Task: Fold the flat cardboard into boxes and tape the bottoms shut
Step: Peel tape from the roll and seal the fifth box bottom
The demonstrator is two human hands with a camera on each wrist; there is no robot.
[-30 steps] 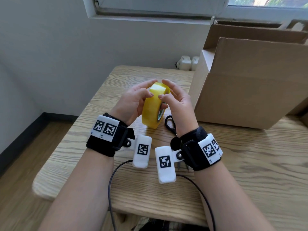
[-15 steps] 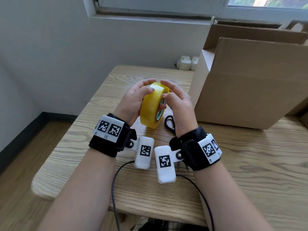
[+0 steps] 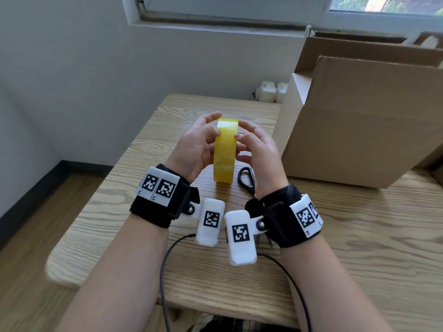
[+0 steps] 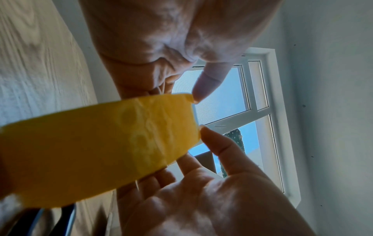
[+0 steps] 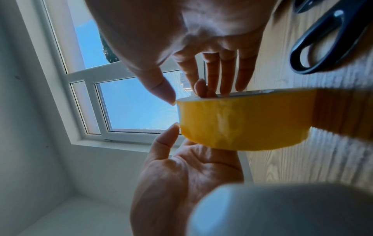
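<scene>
I hold the yellow tape roll [image 3: 224, 150] upright on edge above the wooden counter [image 3: 359, 236], between my left hand [image 3: 194, 149] and right hand [image 3: 260, 153]; each grip pinches the roll, thumbs on its rim, fingers on its sides. Black scissors [image 3: 247, 178] lie just right. Farther right the folded cardboard box [image 3: 359, 130] stands, flaps up.

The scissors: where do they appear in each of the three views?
Head: scissors lie on the table, just right of the tape roll, partly behind the right wrist.
Left wrist: only dark blurred shapes at the bottom left; cannot tell.
Right wrist: handles at top right.
Shared landmark: the yellow tape roll.
</scene>
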